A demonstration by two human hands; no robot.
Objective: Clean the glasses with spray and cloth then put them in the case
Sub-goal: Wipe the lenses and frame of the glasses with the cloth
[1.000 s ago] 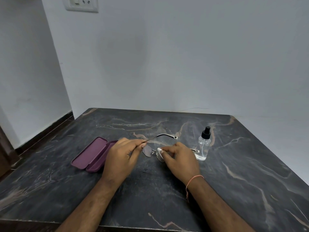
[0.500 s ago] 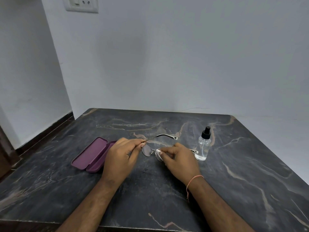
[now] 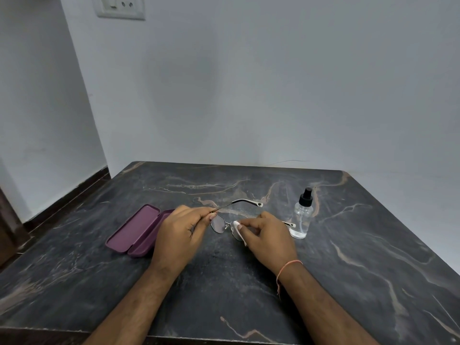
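Thin metal-framed glasses (image 3: 219, 224) hover just above the dark marble table (image 3: 348, 257), temples unfolded and pointing away from me. My left hand (image 3: 180, 232) pinches the left temple near its hinge. My right hand (image 3: 267, 235) pinches a small white cloth (image 3: 239, 230) around the right lens, which it mostly hides. An open purple glasses case (image 3: 135, 230) lies to the left, partly behind my left hand. A clear spray bottle (image 3: 302, 217) with a black nozzle stands upright to the right of my right hand.
A white wall rises behind the table's far edge, with a socket plate (image 3: 119, 7) high up on the left. The floor drops away at the table's left edge, beside a dark skirting board (image 3: 67, 197).
My right hand's fingers have shifted a little with the cloth on the right lens. The left hand, case and bottle stay where they were.
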